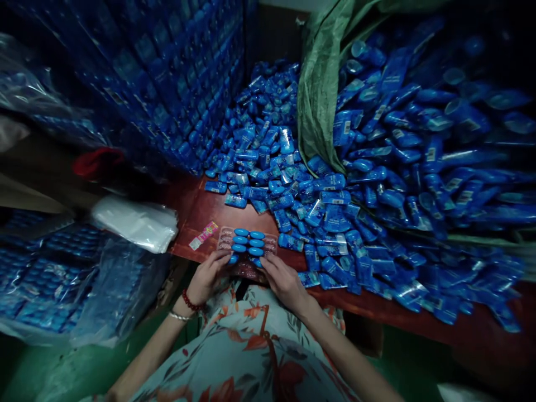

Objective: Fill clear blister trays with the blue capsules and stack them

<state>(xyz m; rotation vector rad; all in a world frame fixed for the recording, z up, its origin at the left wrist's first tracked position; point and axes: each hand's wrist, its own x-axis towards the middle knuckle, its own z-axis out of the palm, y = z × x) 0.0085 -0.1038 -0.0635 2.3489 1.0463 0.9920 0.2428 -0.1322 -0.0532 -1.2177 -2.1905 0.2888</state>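
A clear plastic tray [271, 245] with rows of moulded hollows lies at the near edge of the red table [188, 209]. Several blue capsule-shaped pieces [239, 240] sit in two columns in its middle. At the tray's lower left, my left hand [209, 276] has its fingers closed on a blue piece [233, 259]. On the lower right, the fingers of my right hand [285, 281] are closed on another blue piece [256, 261]. Both of these pieces are partly covered by the fingertips.
Blue packaged items [288, 167] are heaped behind and right of the tray, some in a green sack [316, 95]. Stacked blue packs [167, 72] rise at the back left. Clear plastic bags [136, 223] and a pink packet [204, 235] lie left of the tray.
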